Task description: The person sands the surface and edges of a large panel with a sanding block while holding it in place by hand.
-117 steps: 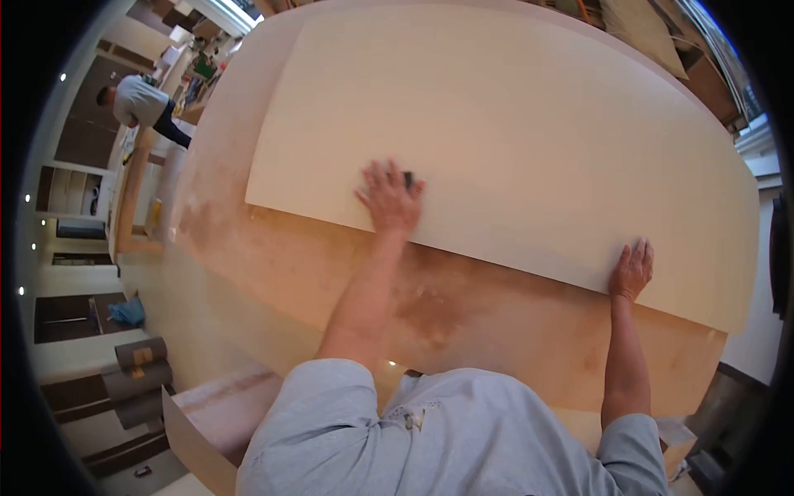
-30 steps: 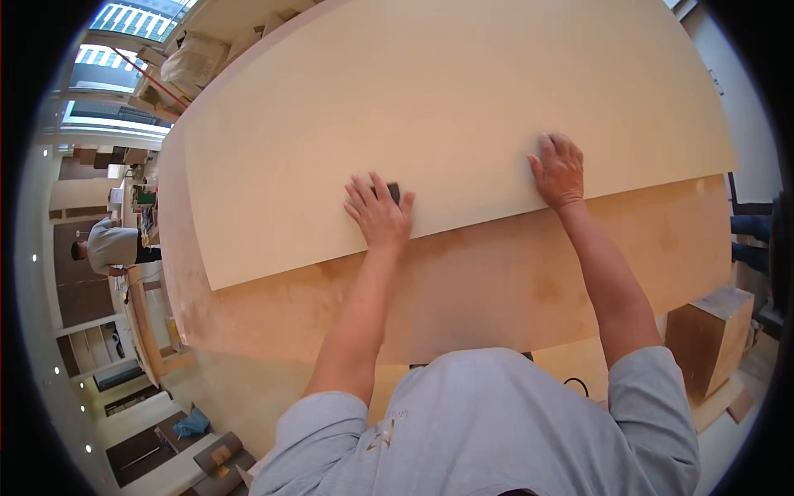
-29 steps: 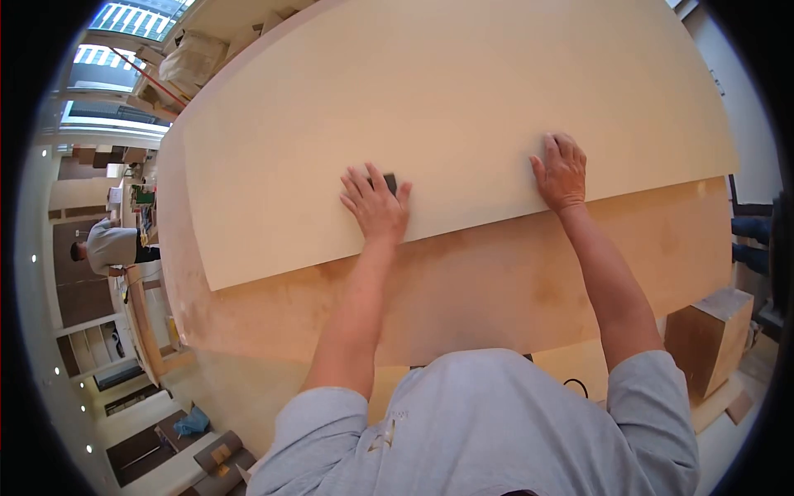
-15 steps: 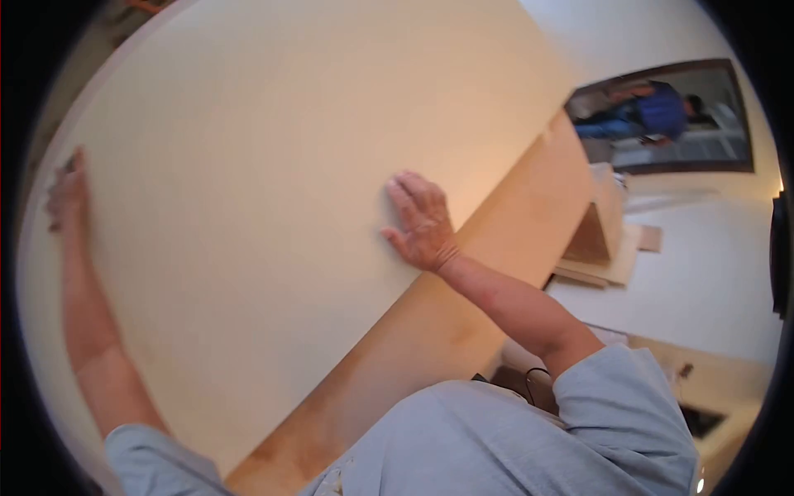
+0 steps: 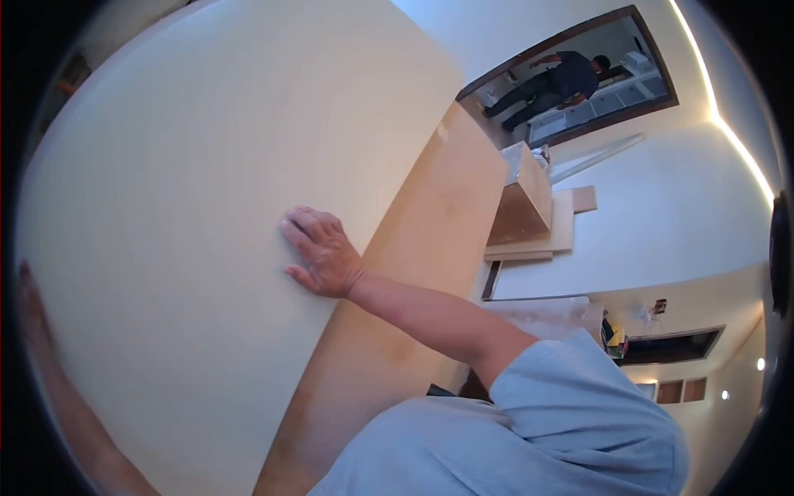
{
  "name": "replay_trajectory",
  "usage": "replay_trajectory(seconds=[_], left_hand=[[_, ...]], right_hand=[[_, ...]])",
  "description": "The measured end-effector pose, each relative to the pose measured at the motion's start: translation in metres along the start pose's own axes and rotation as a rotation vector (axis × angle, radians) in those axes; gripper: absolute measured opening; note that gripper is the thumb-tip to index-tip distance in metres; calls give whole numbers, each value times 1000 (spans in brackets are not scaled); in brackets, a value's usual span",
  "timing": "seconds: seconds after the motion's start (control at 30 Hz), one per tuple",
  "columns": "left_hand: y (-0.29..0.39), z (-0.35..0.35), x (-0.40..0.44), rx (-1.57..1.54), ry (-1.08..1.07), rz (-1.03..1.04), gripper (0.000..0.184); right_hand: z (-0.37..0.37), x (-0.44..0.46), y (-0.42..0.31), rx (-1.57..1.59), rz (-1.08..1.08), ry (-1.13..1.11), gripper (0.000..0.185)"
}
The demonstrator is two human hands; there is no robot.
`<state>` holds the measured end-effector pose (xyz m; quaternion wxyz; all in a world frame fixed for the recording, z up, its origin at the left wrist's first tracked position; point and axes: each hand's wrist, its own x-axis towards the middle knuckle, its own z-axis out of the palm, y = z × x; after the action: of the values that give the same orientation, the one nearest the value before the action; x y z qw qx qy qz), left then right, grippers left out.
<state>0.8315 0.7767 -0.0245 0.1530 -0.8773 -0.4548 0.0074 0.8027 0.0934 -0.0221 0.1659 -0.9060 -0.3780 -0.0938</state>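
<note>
A large, smooth, cream-coloured sheet (image 5: 198, 157) fills the left and middle of the head view. Under its right edge shows a light brown wooden board (image 5: 438, 198). My right hand (image 5: 325, 252) rests palm down on the cream sheet near that edge, its thumb held away from slightly bent fingers, with nothing in it. At the far left rim of the view, my left hand (image 5: 33, 310) lies along the sheet's left side. The dark border cuts off much of it, and its fingers do not show clearly.
Beyond the board stand a wooden box (image 5: 525, 202) and flat wood pieces (image 5: 562, 223) by a white wall. A person in dark clothes (image 5: 571, 78) is seen through a dark-framed opening (image 5: 674, 91). A light strip (image 5: 736, 145) runs along the ceiling.
The view has swung, so the sheet, the board and both hands sit further left. My left hand is now mostly at the dark rim. My right hand stays flat on the sheet.
</note>
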Motion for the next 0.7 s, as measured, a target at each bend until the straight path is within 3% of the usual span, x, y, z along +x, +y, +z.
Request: replay_trajectory(seconds=[0.2,0.23,0.27,0.3,0.4,0.57,0.7], left_hand=[[-9,-18,-309,471,18,254,46],[-12,-8,-355,43,176,199,46],[-2,-18,-406,-148,276,139,54],[5,-39,-450,-195,106,103,68],[10,-47,-563,-322,-21,60,87],[10,-60,-607,-325,-62,93,91],[7,-56,-541,-295,7,96,90]], right_hand=[[34,-21,18,13,-33,131,66],[30,-20,16,58,19,89,64],[31,-19,19,47,20,75,64],[33,-18,21,-4,3,79,63],[29,-11,12,-61,-21,114,64],[12,-14,12,-35,-59,125,61],[13,-10,8,-33,-70,128,61]])
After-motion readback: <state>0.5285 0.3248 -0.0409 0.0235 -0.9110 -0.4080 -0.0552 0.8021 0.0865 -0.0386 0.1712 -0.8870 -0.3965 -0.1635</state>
